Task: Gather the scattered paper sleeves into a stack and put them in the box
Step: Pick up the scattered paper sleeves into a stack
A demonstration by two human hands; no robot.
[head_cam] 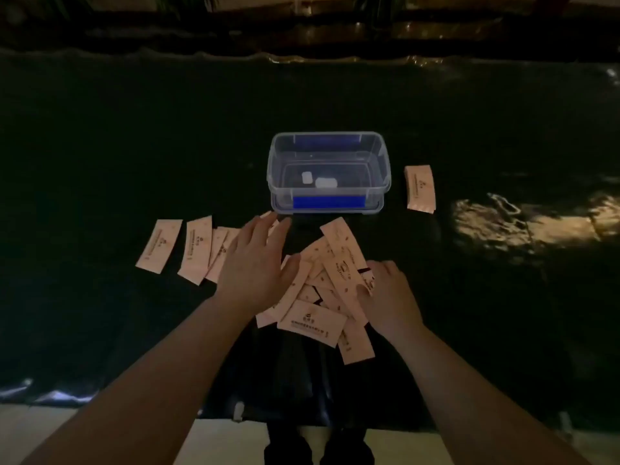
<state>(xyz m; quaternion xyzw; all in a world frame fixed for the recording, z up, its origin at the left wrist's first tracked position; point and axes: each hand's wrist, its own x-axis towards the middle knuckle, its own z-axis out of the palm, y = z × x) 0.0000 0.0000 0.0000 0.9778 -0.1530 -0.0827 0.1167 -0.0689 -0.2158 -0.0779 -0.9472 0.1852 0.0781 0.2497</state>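
Observation:
Several pale paper sleeves lie in a loose heap (322, 297) on the dark table in front of me. More sleeves (194, 250) are spread out to the left, and a small neat stack (420, 191) lies right of the box. The clear plastic box (379, 152) with blue strips stands open behind the heap, with two small white things inside. My left hand (255, 263) lies flat with straight fingers over the sleeves left of the heap. My right hand (385, 293) has its fingers curled on the heap's right edge, its thumb on a long sleeve.
A dark, glossy cloth (134, 146) covers the table, whose near edge (100, 397) is close to my body. A bright reflection (523, 226) shows at the right. The room is dim and the far background is dark.

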